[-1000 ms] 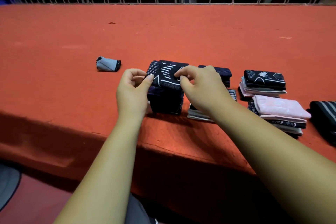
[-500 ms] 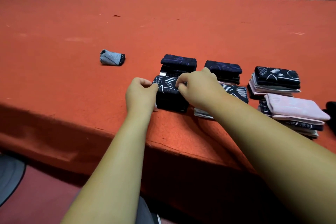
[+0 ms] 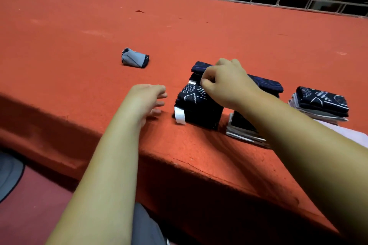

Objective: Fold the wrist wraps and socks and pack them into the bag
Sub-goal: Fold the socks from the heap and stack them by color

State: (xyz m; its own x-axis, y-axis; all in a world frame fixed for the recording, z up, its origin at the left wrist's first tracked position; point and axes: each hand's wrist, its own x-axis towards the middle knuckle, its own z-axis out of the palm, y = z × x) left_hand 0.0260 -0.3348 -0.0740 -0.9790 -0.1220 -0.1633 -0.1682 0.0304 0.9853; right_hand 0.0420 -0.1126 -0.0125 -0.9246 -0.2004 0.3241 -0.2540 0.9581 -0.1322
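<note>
Left hand (image 3: 146, 99) is hovering just left of the dark sock stack (image 3: 199, 109), fingers loosely apart, holding nothing. Right hand (image 3: 225, 83) is curling its fingers at the stack's top far edge; can't tell if it's pinching. Its forearm is partly covering the next stack (image 3: 244, 132). A grey roll (image 3: 134, 59) is lying apart on the red table (image 3: 79, 36).

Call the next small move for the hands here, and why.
Probably: the left hand tucks in the white tab sticking out at the bottom left corner of the near stack. That hand is open, holding nothing, right beside it, while the right hand seems to pinch the patterned top piece, steadying the stack.
</note>
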